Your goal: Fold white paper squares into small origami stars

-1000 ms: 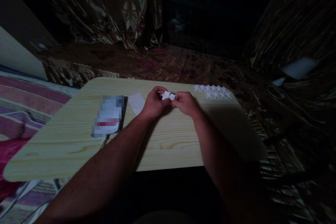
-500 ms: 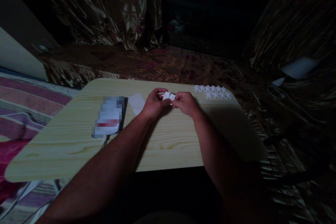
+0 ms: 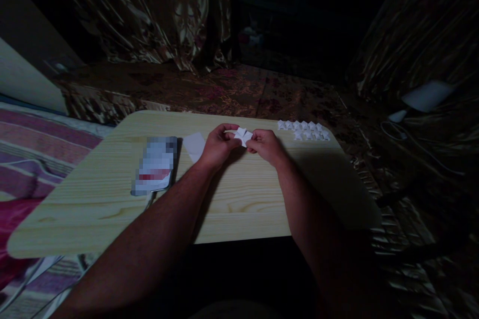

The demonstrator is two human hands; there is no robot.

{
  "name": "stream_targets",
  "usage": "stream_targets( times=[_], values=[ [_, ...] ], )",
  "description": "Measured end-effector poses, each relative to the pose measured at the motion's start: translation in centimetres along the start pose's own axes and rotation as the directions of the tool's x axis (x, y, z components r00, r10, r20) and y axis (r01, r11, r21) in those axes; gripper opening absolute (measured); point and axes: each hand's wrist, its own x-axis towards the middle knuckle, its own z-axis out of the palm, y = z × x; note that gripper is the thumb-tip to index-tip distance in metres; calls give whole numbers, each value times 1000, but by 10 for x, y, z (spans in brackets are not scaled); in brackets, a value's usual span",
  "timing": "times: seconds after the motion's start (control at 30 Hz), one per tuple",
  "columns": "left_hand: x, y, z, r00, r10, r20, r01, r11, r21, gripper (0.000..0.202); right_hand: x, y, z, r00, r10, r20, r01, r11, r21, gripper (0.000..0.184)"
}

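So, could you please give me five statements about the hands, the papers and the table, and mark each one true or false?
1. The left hand and the right hand hold one folded white paper between them. True.
2. The small folded pieces stand at the table's left end. False: they are near its far right corner.
3. The phone-like device lies left of the flat white sheet. True.
4. The flat white sheet lies to the right of both hands. False: it lies beside the left hand, on its left.
5. A cable runs from the device's near end. True.
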Motion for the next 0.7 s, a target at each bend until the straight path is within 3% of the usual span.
stream_targets(
  times=[0.23, 0.7],
  values=[
    [-1, 1, 4, 999, -34, 3, 34, 999, 34, 43, 1, 1, 0, 999, -48, -13, 48, 999, -17, 6],
    [-2, -1, 2, 997, -42, 59, 40, 998, 45, 40, -1, -5, 4, 1000, 21, 9, -21, 998, 61, 10]
  ],
)
